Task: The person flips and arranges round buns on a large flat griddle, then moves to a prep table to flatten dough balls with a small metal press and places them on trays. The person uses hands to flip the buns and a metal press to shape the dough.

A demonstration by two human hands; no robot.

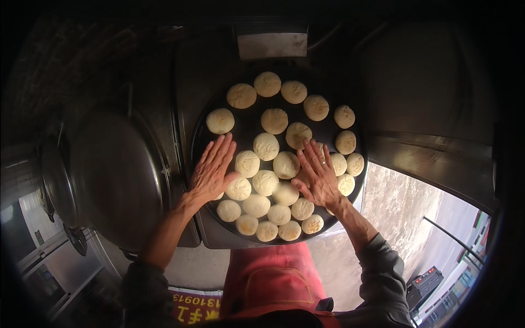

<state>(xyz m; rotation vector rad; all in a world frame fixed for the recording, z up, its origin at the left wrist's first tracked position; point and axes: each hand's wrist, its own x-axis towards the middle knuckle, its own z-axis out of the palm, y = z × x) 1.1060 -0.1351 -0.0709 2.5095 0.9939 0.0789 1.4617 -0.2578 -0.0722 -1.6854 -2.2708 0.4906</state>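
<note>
A round black griddle pan [244, 127] lies before me, carrying many round, flattened dough buns. Several buns show brown patches; others look pale. My left hand [213, 168] is laid flat, palm down, at the pan's left side. Its fingertips reach the lower edge of a bun [220, 121], and its thumb is close to another bun [238, 189]. On the right, my right hand [318, 172] is also palm down, thumb spread, partly covering buns beneath it. A bun [286, 193] beside its thumb looks blurred. What the palms touch is hidden. Neither hand grips anything.
A large, dark round lid [117, 176] stands to the left of the pan. Beyond the pan is a pale metal plate [272, 45]. A metal ledge [430, 160] runs along the right. Below me are a red apron [279, 279] and a purple banner [195, 307] bearing writing.
</note>
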